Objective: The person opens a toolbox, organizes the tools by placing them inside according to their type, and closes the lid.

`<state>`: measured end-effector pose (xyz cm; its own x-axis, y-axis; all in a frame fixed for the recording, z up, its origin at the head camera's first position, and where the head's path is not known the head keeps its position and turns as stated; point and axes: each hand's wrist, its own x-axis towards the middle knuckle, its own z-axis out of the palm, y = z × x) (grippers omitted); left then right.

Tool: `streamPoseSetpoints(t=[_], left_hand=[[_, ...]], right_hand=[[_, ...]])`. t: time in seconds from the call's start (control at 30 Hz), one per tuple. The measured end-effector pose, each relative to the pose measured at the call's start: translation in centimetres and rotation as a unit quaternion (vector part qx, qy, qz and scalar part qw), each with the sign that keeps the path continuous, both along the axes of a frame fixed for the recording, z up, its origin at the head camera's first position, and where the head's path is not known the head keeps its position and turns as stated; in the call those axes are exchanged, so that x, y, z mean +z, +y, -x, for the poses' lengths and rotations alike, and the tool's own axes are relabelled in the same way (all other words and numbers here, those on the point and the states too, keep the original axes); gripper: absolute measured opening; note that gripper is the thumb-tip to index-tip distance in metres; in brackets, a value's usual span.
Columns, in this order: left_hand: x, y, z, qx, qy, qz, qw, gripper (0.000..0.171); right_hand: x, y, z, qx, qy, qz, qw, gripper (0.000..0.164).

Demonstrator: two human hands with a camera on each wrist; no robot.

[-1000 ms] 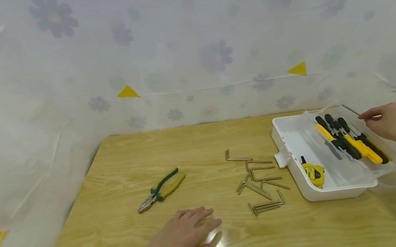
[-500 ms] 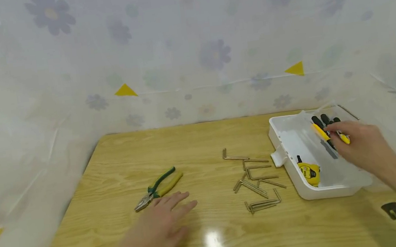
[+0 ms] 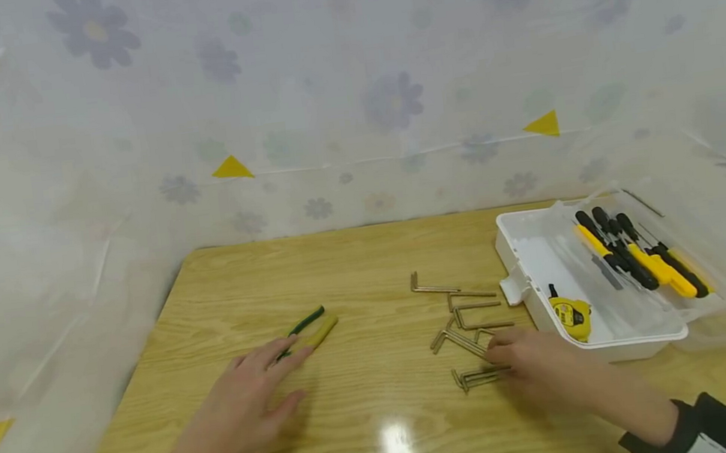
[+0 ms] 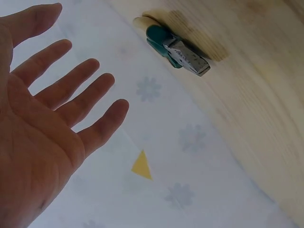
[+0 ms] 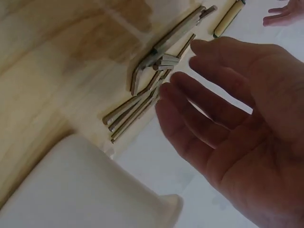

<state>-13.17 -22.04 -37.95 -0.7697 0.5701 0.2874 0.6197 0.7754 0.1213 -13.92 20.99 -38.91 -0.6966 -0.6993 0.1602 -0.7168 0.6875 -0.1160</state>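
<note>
Over the pliers (image 3: 323, 332) on the wooden table, my left hand (image 3: 242, 401) spreads its fingers and hides their jaws in the head view. The left wrist view shows this hand apart from the pliers (image 4: 186, 58), holding nothing. My right hand (image 3: 545, 370) hovers at the near end of several L-shaped hex keys (image 3: 466, 344), beside the white toolbox. In the right wrist view its fingers (image 5: 183, 128) are loosely bent, close to the hex keys (image 5: 167, 40), with none seen between fingers and thumb. Whether a fingertip touches a key is unclear.
The white toolbox (image 3: 613, 351) stands at the right, its clear lid open. A yellow tape measure (image 3: 573, 318) lies inside, and several black and yellow screwdrivers (image 3: 664, 272) show toward its right. Behind the table hangs a flower-patterned sheet (image 3: 346, 92).
My right hand has come from the lid's far right side, across the toolbox, to the hex keys. My left hand has moved left and slightly up, over the pliers.
</note>
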Motion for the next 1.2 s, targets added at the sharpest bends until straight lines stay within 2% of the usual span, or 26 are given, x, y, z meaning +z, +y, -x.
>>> streamPoseSetpoints(t=[0.07,0.17,0.27,0.5,0.6,0.7,0.83,0.9,0.97,1.07,1.17,1.2], left_hand=[[-0.1,-0.2,0.0,0.001,0.005,-0.003,1.0000,0.055],[-0.2,-0.3,-0.1,0.003,0.011,-0.004,0.9999,0.055],[-0.4,-0.4,-0.1,0.004,0.006,-0.002,1.0000,0.055],[-0.4,-0.1,-0.1,0.001,-0.003,0.004,1.0000,0.053],[-0.5,-0.2,-0.1,0.006,0.004,0.003,1.0000,0.053],[-0.6,-0.2,-0.2,0.008,0.010,0.000,0.9999,0.053],[-0.8,-0.3,-0.3,0.008,0.011,-0.002,0.9999,0.052],[-0.9,-0.3,-0.4,0.008,0.007,-0.003,0.9999,0.053],[-0.9,-0.3,-0.5,0.009,0.003,-0.005,0.9999,0.054],[-1.0,-0.3,-0.6,0.008,0.000,-0.004,1.0000,0.054],[-1.1,-0.3,-0.7,0.002,-0.010,-0.003,0.9999,0.054],[-1.2,-0.2,-0.7,-0.002,-0.019,-0.002,0.9998,0.054]], right_hand=[[-0.2,-0.1,-0.2,-0.027,-0.049,-0.032,0.998,0.019],[-0.7,-0.2,-0.4,-0.055,-0.061,-0.056,0.995,0.016],[-1.1,-0.4,-0.4,-0.062,-0.062,-0.037,0.996,0.017],[-1.6,-0.3,0.0,-0.036,-0.079,0.025,0.996,0.022],[-1.4,-0.2,-0.2,-0.024,-0.051,0.053,0.997,0.021],[-1.5,0.2,-0.3,0.001,0.021,0.080,0.997,0.027],[-2.0,0.6,-0.3,0.040,0.114,0.130,0.984,0.036],[-2.1,0.6,-0.2,0.055,0.131,0.157,0.977,0.036],[-2.2,0.6,-0.3,0.064,0.140,0.178,0.972,0.028],[-2.3,0.7,-0.4,0.057,0.146,0.199,0.967,0.021],[-2.3,0.9,-0.5,0.038,0.162,0.212,0.963,0.040],[-2.3,1.1,-0.5,0.033,0.170,0.217,0.961,0.042]])
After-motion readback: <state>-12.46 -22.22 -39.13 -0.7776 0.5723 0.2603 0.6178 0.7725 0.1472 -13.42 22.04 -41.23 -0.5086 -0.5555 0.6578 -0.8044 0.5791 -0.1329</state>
